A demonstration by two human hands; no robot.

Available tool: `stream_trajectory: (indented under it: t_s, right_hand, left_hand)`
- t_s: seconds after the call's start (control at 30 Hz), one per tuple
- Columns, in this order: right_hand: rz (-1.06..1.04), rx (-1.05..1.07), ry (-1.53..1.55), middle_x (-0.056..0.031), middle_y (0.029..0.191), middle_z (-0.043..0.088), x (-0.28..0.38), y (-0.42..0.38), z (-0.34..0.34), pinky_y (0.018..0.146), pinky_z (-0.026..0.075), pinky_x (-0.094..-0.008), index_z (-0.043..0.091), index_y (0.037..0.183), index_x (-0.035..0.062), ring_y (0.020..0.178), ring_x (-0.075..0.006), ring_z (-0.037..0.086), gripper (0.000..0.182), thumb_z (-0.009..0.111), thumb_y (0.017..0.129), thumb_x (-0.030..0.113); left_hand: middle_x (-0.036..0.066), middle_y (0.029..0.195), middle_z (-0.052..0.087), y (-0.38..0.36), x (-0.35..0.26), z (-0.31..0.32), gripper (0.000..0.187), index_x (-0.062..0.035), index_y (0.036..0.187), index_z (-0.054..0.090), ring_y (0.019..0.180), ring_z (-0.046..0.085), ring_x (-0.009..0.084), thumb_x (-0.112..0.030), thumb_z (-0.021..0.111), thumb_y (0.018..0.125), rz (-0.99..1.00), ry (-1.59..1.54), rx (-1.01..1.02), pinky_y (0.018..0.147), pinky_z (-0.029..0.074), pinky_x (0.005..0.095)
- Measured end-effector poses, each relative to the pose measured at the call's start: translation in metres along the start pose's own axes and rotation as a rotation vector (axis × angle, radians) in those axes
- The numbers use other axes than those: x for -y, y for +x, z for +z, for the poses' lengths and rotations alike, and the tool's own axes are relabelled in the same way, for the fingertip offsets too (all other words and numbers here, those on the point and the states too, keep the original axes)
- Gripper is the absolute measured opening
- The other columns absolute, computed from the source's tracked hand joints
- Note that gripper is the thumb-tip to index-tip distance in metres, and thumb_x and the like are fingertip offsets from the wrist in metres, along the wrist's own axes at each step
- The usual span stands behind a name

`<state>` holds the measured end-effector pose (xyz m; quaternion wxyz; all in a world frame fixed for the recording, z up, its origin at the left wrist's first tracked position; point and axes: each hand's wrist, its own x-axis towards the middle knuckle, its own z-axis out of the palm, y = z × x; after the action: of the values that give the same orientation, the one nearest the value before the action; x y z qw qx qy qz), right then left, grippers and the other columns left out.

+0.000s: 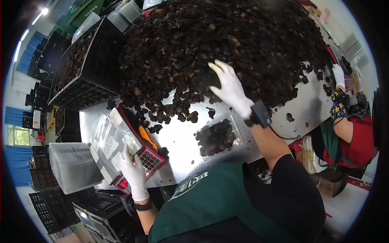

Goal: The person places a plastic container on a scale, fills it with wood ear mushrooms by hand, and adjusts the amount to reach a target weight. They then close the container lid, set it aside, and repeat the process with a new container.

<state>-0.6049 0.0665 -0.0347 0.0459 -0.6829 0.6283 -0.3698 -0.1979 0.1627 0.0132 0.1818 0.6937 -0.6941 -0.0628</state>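
White-gloved right hand (231, 88) rests with fingers spread wide on the dark dried-fungus heap (219, 44), just beyond the clear plastic clamshell tray (217, 137); left hand (133, 172), fingers extended, touches the red scale (139, 156).

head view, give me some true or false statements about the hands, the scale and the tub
1. The right hand rests on the mushroom pile. True.
2. The left hand holds a knife. False: it lies open on the scale, by the keypad.
3. The clear tub holds dark mushrooms. True.
4. Both hands are bare. False: both wear white gloves.
5. The tub stands on the scale. False: it stands on the metal table, beside the scale.
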Motion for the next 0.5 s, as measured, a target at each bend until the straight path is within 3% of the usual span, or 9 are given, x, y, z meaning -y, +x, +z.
stream_trajectory:
  t_s: [0.03, 0.1, 0.13, 0.2, 0.3, 0.37, 0.43, 0.5]
  right_hand:
    - [-0.05, 0.002, -0.139, -0.015, 0.146, 0.041, -0.001, 0.02, 0.004, 0.11, 0.037, -0.0498, 0.043, 0.144, 0.0159, 0.135, -0.0352, 0.039, 0.085, 0.082, 0.069, 0.019]
    - [-0.025, 0.013, -0.312, -0.0138, 0.149, 0.039, -0.001, 0.054, 0.013, 0.107, 0.038, -0.0566, 0.041, 0.146, 0.0235, 0.136, -0.0356, 0.038, 0.091, 0.084, 0.067, 0.031]
    - [0.013, 0.054, -0.338, -0.0134, 0.149, 0.039, 0.001, 0.066, 0.021, 0.105, 0.039, -0.0572, 0.04, 0.146, 0.0254, 0.136, -0.0357, 0.038, 0.091, 0.084, 0.067, 0.034]
    - [0.085, 0.137, -0.393, -0.0124, 0.149, 0.039, 0.006, 0.082, 0.037, 0.102, 0.042, -0.0585, 0.04, 0.147, 0.0294, 0.136, -0.0359, 0.039, 0.092, 0.084, 0.067, 0.04]
    - [0.012, 0.077, -0.318, -0.009, 0.146, 0.043, -0.004, 0.073, 0.061, 0.089, 0.051, -0.0505, 0.054, 0.135, 0.0255, 0.117, -0.0323, 0.053, 0.072, 0.081, 0.07, 0.039]
    - [-0.039, -0.044, -0.266, -0.0075, 0.138, 0.05, -0.017, 0.061, 0.07, 0.081, 0.055, -0.0436, 0.064, 0.119, 0.0209, 0.105, -0.0283, 0.058, 0.053, 0.081, 0.071, 0.033]
    - [-0.102, -0.128, -0.215, -0.0022, 0.109, 0.061, -0.022, 0.052, 0.069, 0.075, 0.056, -0.0372, 0.067, 0.101, 0.0183, 0.096, -0.0249, 0.061, 0.034, 0.078, 0.069, 0.019]
    - [-0.122, -0.12, -0.136, -0.0026, 0.097, 0.063, -0.024, 0.048, 0.066, 0.073, 0.055, -0.0372, 0.067, 0.094, 0.0176, 0.092, -0.025, 0.062, 0.027, 0.076, 0.068, 0.016]
  left_hand:
    - [0.02, 0.122, 0.056, 0.0, -0.005, 0.002, 0.054, -0.0019, 0.137, 0.047, 0.111, 0.056, 0.0367, -0.001, 0.062, 0.085, 0.031, 0.046, -0.038, 0.093, 0.046, 0.0429]
    - [0.021, 0.13, 0.051, -0.003, -0.013, 0.007, 0.058, -0.0009, 0.139, 0.045, 0.118, 0.051, 0.0384, -0.002, 0.063, 0.083, 0.091, 0.136, -0.109, 0.099, 0.042, 0.0447]
    - [0.022, 0.136, 0.047, -0.004, -0.016, 0.008, 0.063, 0.0, 0.14, 0.043, 0.124, 0.046, 0.0401, -0.002, 0.065, 0.081, 0.052, 0.084, -0.085, 0.105, 0.035, 0.0477]
    - [0.023, 0.138, 0.045, -0.006, -0.025, 0.011, 0.064, -0.0005, 0.14, 0.043, 0.126, 0.044, 0.0407, -0.003, 0.066, 0.08, 0.079, 0.131, -0.124, 0.106, 0.034, 0.0485]
    - [0.024, 0.144, 0.04, -0.007, -0.027, 0.013, 0.067, -0.0013, 0.141, 0.042, 0.131, 0.04, 0.0422, -0.003, 0.067, 0.079, 0.08, 0.141, -0.133, 0.109, 0.032, 0.05]
    - [0.024, 0.145, 0.039, -0.005, -0.032, 0.012, 0.068, -0.0017, 0.142, 0.042, 0.132, 0.039, 0.0422, -0.003, 0.068, 0.079, 0.068, 0.12, -0.139, 0.109, 0.031, 0.0498]
    - [0.024, 0.146, 0.038, -0.005, -0.034, 0.011, 0.067, -0.0018, 0.142, 0.042, 0.133, 0.039, 0.0423, -0.001, 0.067, 0.079, 0.062, 0.102, -0.139, 0.11, 0.032, 0.0489]
    - [0.024, 0.146, 0.038, -0.005, -0.033, 0.007, 0.066, -0.0017, 0.142, 0.043, 0.133, 0.039, 0.0424, -0.001, 0.067, 0.08, 0.074, 0.072, -0.139, 0.11, 0.032, 0.0484]
